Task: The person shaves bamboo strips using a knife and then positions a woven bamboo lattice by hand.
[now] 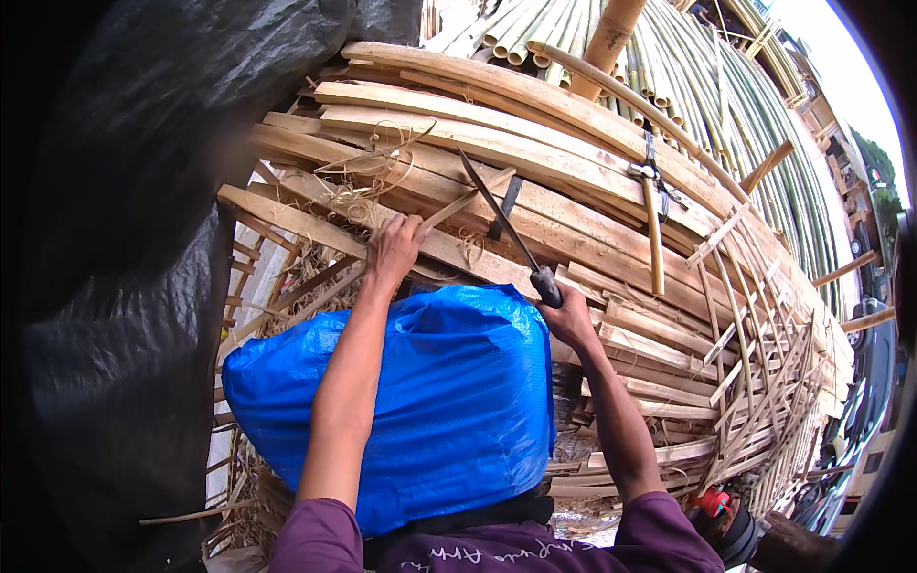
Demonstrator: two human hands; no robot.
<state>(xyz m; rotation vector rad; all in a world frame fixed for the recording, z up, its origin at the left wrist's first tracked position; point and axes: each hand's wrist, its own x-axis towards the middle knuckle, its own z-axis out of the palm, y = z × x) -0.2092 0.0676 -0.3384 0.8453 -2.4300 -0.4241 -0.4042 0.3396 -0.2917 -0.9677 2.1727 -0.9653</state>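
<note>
2 hands work: left hand [394,250] grips bamboo strip [465,201], right hand [567,317] knife [504,226].

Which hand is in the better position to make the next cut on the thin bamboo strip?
Probably right hand: it grips the knife, whose blade meets the bamboo strip. Left hand holds that strip.

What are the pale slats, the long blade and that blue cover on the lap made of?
Slats: split bamboo by the look, pale, raw and fibrous, with loose shavings.
Blade, held by the right hand: dark, dull metal, probably steel.
Blue cover: woven plastic sheet, shiny and crinkled.
The left hand grips a thin strip, seemingly bamboo too.
</note>
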